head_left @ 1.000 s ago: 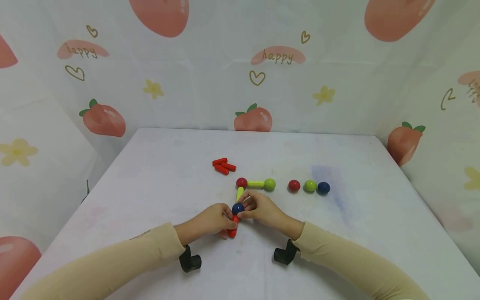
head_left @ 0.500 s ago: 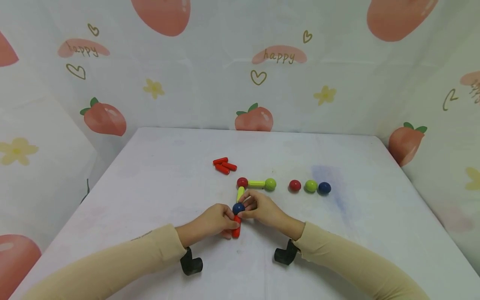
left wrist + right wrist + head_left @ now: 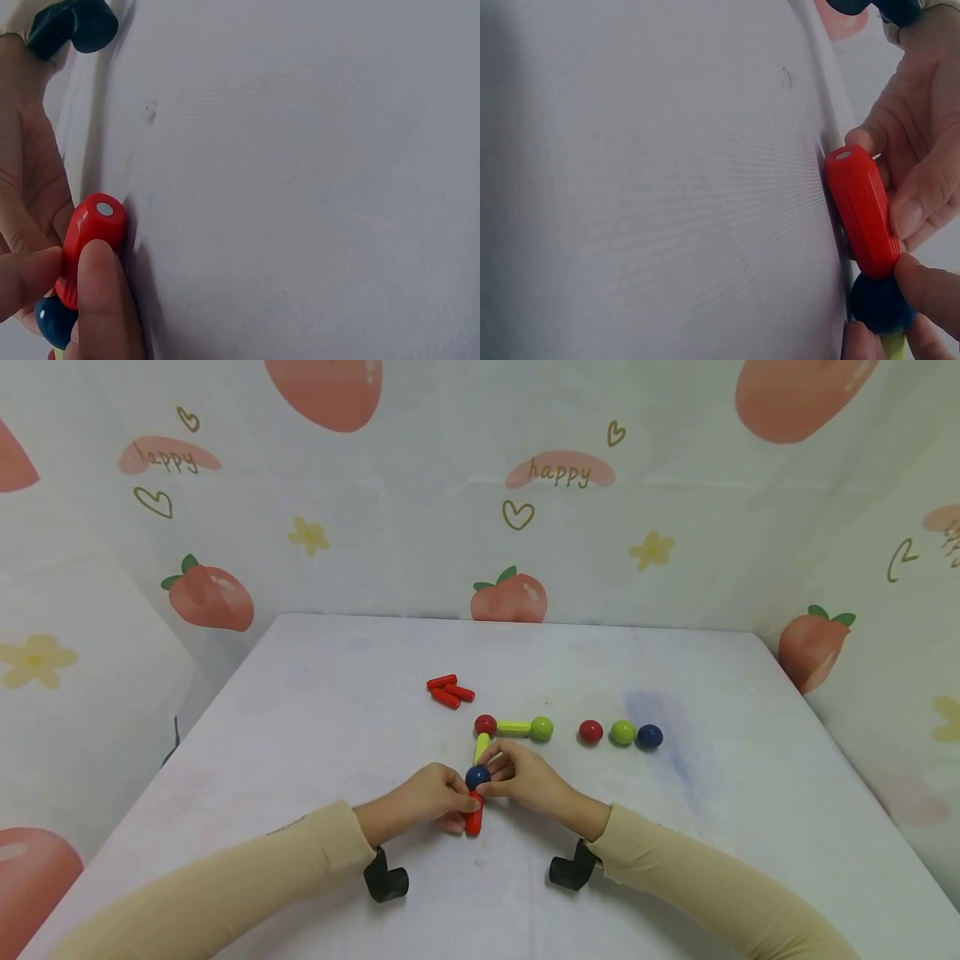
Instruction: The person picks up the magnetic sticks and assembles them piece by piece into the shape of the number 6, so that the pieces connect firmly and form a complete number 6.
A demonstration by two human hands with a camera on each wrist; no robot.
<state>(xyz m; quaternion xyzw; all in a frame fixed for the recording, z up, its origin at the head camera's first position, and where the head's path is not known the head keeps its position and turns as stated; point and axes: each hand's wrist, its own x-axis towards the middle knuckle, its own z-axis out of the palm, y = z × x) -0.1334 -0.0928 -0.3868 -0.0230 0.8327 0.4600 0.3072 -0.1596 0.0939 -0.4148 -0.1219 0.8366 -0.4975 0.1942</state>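
My left hand (image 3: pixel 423 802) pinches a red rod (image 3: pixel 473 826) between thumb and fingers. A pale round spot shows on the rod's free end in the left wrist view. The rod's far end meets a dark blue ball (image 3: pixel 883 303), which my right hand (image 3: pixel 528 781) holds between thumb and fingers. Beyond that ball, a yellow-green rod (image 3: pixel 482 747) runs to a red ball (image 3: pixel 485 725). From there a second yellow-green rod (image 3: pixel 513 727) extends right to a green ball (image 3: pixel 542 728). My right fingers partly cover the first yellow-green rod.
Several loose red rods (image 3: pixel 446 697) lie together farther back. To the right, a red ball (image 3: pixel 591 732), a green ball (image 3: pixel 622 732) and a blue ball (image 3: pixel 650 737) sit in a row on the white table (image 3: pixel 337 693). A patterned cloth hangs behind.
The red rod's near end has swung slightly right, with my left hand following it. My right hand has stayed at the blue ball. The other pieces lie as before.
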